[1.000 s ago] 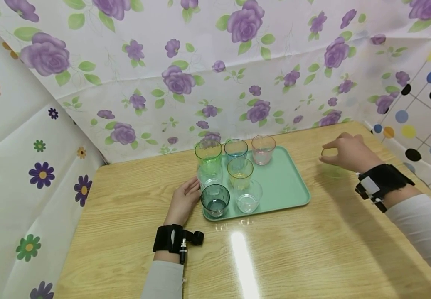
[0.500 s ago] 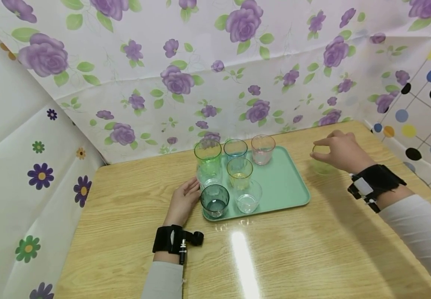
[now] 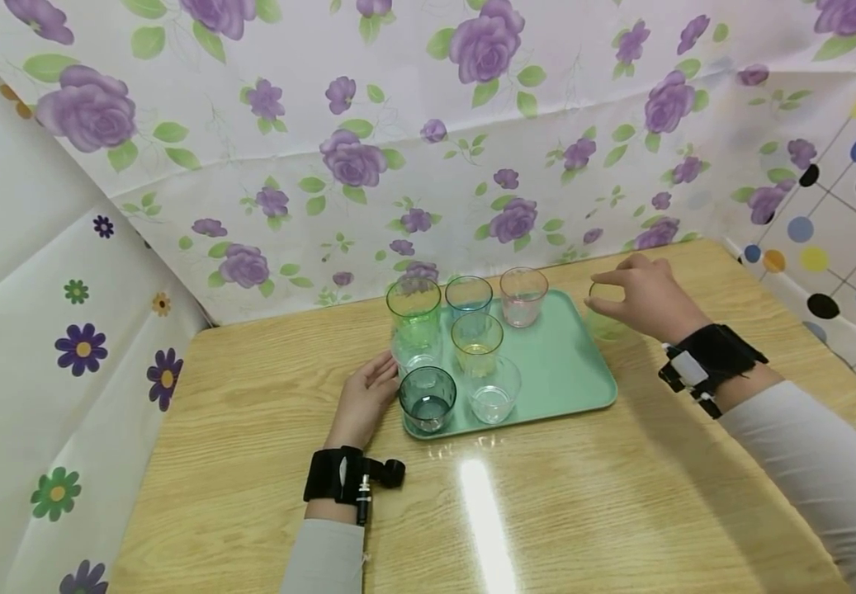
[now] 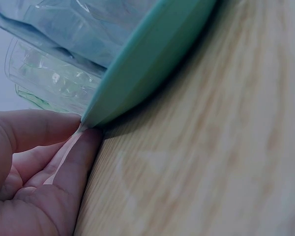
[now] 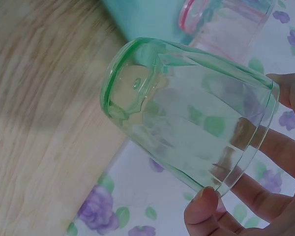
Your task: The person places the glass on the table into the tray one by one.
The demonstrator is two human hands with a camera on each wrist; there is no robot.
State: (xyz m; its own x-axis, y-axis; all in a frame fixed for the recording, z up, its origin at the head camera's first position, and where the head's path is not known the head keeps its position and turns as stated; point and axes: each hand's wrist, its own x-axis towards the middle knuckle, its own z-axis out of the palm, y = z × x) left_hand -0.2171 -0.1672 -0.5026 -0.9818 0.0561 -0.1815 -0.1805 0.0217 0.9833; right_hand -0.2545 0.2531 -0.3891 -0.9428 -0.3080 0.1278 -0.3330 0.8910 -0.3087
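My right hand (image 3: 645, 299) holds a pale green clear tumbler (image 5: 196, 113) by its rim, thumb and fingers spread around it. The tumbler hangs above the wood beside the right edge of a mint green tray (image 3: 565, 363). At the tray's left edge my left hand (image 3: 363, 400) rests on the table; the left wrist view has its thumb and fingers (image 4: 76, 157) pinching the tray rim. On the tray's left and back stand a green glass (image 3: 414, 312), blue glass (image 3: 468, 295), pink glass (image 3: 522, 299), yellow glass (image 3: 476, 345), dark grey glass (image 3: 428, 403) and clear glasses (image 3: 493, 398).
The wooden table (image 3: 264, 396) carries the tray near its back edge. A flower-print sheet (image 3: 368, 206) hangs directly behind. Patterned sheets (image 3: 836, 239) also close off the left and right sides. Bare tray surface lies on the right half.
My right hand has moved left with the pale green tumbler, from over the table's right part to beside the tray's right edge. The left hand and the tray glasses stay put.
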